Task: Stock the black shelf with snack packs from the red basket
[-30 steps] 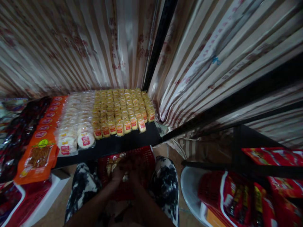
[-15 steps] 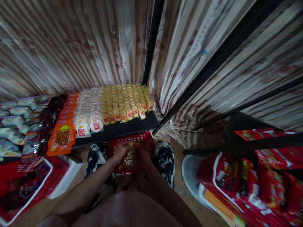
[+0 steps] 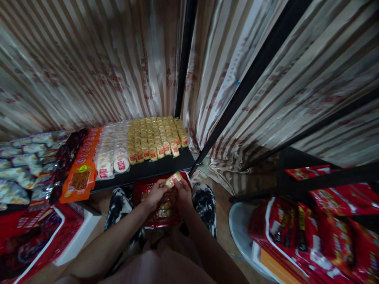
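Note:
Between my fingertips is a small yellow wrapped snack cake [image 3: 173, 180] with a red label, raised above a red basket [image 3: 142, 187]. My left hand [image 3: 156, 193] pinches its left end, and my right hand [image 3: 183, 192] grips it from the right. More wrapped snacks [image 3: 164, 209] lie in the basket between my knees. Ahead, rows of similar yellow snack cakes [image 3: 154, 136] stand on a black shelf [image 3: 142, 169]. Left of them are white round wrapped snacks [image 3: 121, 163] and orange packets [image 3: 79, 177].
Dark packets [image 3: 63, 165] and silvery bags [image 3: 26, 157] fill the shelf's left part. A red basket [image 3: 71, 227] stands at lower left. On the right, red packets [image 3: 308, 228] fill another basket beside a grey round stool or tub [image 3: 239, 225]. Black posts [image 3: 233, 102] stand before striped curtains [image 3: 118, 59].
My hands have come up out of the basket, bringing the yellow snack cake into view between them. The camera view has tilted slightly, so the shelf sits lower.

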`<state>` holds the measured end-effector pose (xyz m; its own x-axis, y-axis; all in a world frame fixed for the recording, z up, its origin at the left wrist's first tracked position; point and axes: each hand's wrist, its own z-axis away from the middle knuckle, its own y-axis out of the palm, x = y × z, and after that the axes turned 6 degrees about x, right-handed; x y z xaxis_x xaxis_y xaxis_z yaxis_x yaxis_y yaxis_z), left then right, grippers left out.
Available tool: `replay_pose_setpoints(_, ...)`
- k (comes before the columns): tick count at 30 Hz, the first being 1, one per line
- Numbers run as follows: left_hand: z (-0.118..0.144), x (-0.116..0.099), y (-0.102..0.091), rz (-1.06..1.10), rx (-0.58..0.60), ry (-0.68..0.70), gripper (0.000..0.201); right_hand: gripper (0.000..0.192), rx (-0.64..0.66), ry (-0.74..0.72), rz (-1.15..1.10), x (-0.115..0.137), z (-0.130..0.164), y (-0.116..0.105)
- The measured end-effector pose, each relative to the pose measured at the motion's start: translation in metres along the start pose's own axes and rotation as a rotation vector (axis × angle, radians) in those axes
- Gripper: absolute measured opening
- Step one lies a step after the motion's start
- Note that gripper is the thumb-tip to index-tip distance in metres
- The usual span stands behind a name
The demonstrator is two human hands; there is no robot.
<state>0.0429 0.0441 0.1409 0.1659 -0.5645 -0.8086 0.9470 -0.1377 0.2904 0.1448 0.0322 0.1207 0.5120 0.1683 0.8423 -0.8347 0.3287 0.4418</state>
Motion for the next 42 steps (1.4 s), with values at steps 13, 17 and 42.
replay_pose_setpoints(13, -0.053, -0.065, 0.011, -0.759, -0.005, 0.436, 0.039, 0.043, 0.156, -0.235, 0.333, 0.037, -0.043, -0.007)
replay_pose_setpoints(17, -0.065, -0.075, 0.014, -0.721, -0.016, 0.438, 0.032, 0.050, 0.205, -0.238, 0.399, 0.042, -0.058, -0.008)
replay_pose_setpoints(42, -0.156, -0.146, 0.055, -1.310, -0.136, 0.702, 0.032, 0.051, 0.046, -0.751, 1.181, 0.024, -0.116, -0.001)
